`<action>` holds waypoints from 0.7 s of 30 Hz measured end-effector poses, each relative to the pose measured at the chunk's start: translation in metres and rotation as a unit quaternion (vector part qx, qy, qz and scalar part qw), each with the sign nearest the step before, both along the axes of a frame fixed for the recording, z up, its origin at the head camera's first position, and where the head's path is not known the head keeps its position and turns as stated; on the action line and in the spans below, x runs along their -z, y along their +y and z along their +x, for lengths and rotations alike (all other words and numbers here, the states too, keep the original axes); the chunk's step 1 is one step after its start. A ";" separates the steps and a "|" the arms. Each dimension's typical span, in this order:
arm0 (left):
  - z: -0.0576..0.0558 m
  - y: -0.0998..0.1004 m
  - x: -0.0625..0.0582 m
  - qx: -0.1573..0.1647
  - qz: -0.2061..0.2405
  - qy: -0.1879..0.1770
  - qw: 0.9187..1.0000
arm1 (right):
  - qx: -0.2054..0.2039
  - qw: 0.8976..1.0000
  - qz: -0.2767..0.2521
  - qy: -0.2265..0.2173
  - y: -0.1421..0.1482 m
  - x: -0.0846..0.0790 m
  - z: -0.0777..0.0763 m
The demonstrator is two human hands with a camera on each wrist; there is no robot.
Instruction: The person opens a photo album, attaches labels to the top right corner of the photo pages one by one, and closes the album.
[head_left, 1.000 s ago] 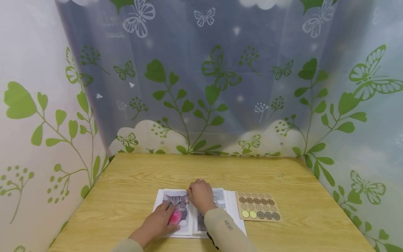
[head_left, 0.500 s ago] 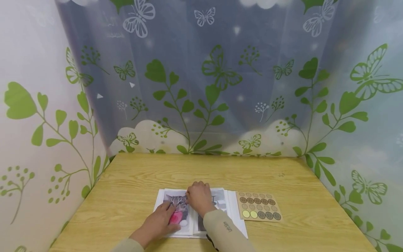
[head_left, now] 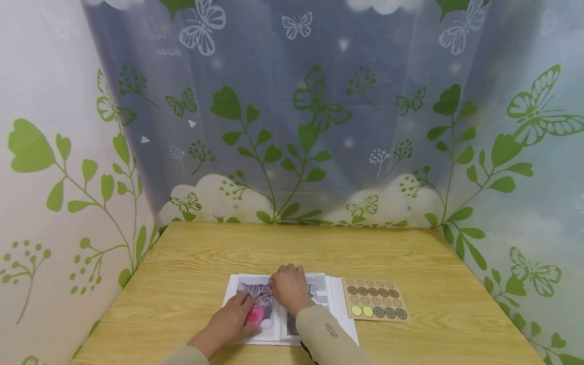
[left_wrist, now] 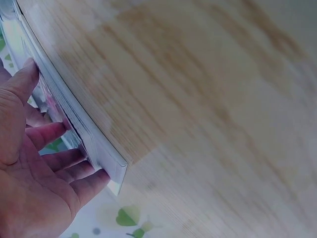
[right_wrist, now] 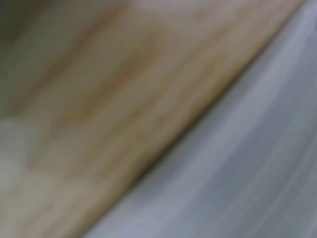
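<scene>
An open photo album (head_left: 278,334) lies near the table's front, its left page showing a cat photo (head_left: 266,306) with a pink patch. My left hand (head_left: 230,319) rests on that page, fingers spread and fairly straight. In the left wrist view the left hand (left_wrist: 42,163) touches the album (left_wrist: 94,134) with its fingertips. My right hand (head_left: 291,286) is bent down over the photo's upper right corner, by the album's middle. Its fingertips are hidden behind its knuckles, so whether they pinch anything cannot be seen. The right wrist view shows only the blurred pale album edge (right_wrist: 218,183).
Right of the album, touching or nearly touching it, lies a tan sheet of round stickers (head_left: 377,300); two of its circles are yellow, the others brown or tan. The wooden table (head_left: 292,243) ends at a curtain (head_left: 292,152) printed with leaves and butterflies, which also hangs along both sides.
My right hand has shifted slightly left and toward me over the photo's corner within the last second. The left hand stays in place on the page.
</scene>
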State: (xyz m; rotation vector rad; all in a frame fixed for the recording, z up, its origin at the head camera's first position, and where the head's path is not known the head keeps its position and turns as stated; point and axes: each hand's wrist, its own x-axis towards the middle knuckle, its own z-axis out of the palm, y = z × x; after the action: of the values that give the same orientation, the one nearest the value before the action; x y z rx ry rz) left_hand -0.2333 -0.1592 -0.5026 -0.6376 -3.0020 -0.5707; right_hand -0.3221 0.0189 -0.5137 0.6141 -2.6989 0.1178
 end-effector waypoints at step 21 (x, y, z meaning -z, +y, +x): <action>0.001 0.000 0.001 0.001 0.008 0.007 1.000 | -0.057 0.996 0.059 -0.046 0.008 0.000 0.010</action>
State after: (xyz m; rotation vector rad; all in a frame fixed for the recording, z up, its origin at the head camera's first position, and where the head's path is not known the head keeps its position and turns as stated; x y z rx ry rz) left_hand -0.2327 -0.1593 -0.5039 -0.6397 -2.9802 -0.5882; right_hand -0.3121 0.0266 -0.5133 0.8173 -2.7750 0.0164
